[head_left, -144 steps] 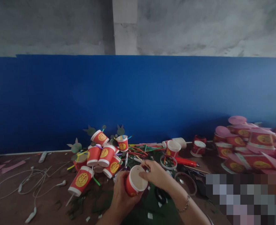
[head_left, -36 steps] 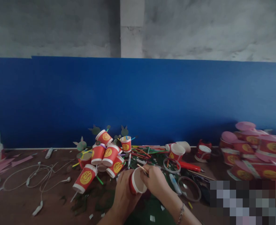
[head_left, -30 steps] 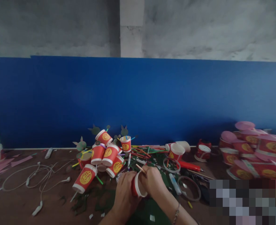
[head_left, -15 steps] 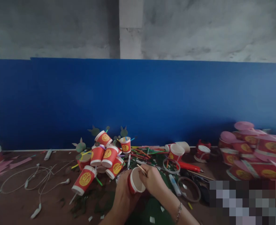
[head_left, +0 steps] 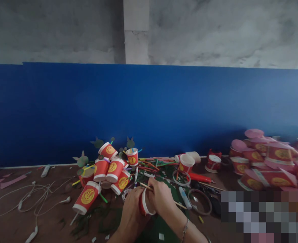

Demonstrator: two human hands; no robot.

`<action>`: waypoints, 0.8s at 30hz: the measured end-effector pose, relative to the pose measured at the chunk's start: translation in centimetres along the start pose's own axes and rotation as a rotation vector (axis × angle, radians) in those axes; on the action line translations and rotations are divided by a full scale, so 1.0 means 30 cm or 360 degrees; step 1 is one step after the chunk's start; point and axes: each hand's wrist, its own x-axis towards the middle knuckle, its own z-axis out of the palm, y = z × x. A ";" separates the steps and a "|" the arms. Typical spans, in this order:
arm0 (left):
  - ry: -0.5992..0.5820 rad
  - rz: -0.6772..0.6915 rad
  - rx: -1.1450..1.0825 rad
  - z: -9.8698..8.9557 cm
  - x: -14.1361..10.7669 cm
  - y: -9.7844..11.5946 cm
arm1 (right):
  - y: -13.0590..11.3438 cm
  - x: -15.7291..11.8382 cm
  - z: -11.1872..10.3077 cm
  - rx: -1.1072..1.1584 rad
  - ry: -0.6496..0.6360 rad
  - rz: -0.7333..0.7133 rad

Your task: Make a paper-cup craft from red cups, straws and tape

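Note:
My left hand (head_left: 133,210) wraps round the outside of a red and white paper cup (head_left: 147,204), which is tilted so its mouth faces me and to the right. My right hand (head_left: 161,195) is closed on a thin wooden stick (head_left: 146,186) at the cup's rim. The stick's left end juts out over the rim, and a pale length shows again beyond my right wrist. My right fingers partly hide the cup's opening. Left of my hands lies a heap of red cups (head_left: 114,170) with coloured straws and green rabbit-shaped cutouts (head_left: 82,159).
White earphones (head_left: 34,233) with a tangled cord lie at left. Coloured pipe cleaners (head_left: 154,164) spread behind my hands. To the right are a red glue gun (head_left: 202,178), a glue stick (head_left: 185,198) and tape rings (head_left: 200,201). Cups with pink paper (head_left: 273,179) pile up far right.
The view has turned slightly right, shifting the table leftwards. My right hand has moved a little lower over the cup's mouth, and the stick now lies flatter across the rim.

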 end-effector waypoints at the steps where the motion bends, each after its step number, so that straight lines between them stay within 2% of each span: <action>1: 0.0023 0.0010 0.0004 0.002 -0.005 -0.007 | 0.000 0.000 -0.003 0.0005 -0.0006 -0.0017; 4: 0.0247 0.0064 0.0022 0.017 -0.031 -0.045 | 0.014 0.009 -0.016 0.0142 -0.0062 -0.0124; 7: 0.0432 0.0028 0.0076 0.034 -0.054 -0.083 | 0.049 0.028 -0.040 0.0267 -0.0097 -0.0222; 9: 0.0514 -0.0012 0.0165 0.040 -0.057 -0.090 | 0.071 0.035 -0.061 0.0154 -0.0021 -0.0328; 11: 0.0566 -0.0008 0.0266 0.041 -0.053 -0.086 | 0.080 0.033 -0.082 0.0011 0.0041 -0.0338; 14: 0.0540 0.0053 0.0395 0.034 -0.044 -0.072 | 0.063 0.015 -0.104 -0.0031 -0.0011 -0.0226; 18: 0.0499 0.0141 0.0526 0.026 -0.042 -0.064 | 0.021 -0.007 -0.108 -0.0076 -0.0047 -0.0230; 24: 0.0408 0.0190 0.0496 0.015 -0.040 -0.052 | -0.005 -0.018 -0.087 -0.0178 -0.0050 -0.0153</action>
